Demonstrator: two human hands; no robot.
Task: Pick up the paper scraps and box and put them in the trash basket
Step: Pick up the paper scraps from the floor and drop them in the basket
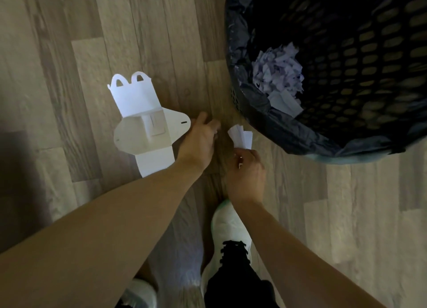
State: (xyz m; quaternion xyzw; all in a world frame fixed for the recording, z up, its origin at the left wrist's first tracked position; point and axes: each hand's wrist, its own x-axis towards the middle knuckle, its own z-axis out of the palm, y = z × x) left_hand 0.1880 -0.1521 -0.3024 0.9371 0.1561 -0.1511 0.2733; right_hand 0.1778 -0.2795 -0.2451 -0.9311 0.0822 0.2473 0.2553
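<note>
A flattened white cardboard box (143, 125) lies unfolded on the wood floor at centre left. My left hand (201, 141) rests on the floor just right of it, touching its rounded flap, fingers curled with nothing visibly in them. My right hand (247, 171) grips a small bundle of white paper scraps (240, 136) that stick up from the fingers. The black perforated trash basket (288, 134), lined with a dark bag, stands at upper right, close beyond the scraps. Several crumpled paper pieces (277, 76) lie inside it.
A white shoe with black laces (228, 236) is planted on the floor below my right hand, and another shoe (141, 294) shows at the bottom edge. Wood-plank floor (69, 53) extends left and above the box.
</note>
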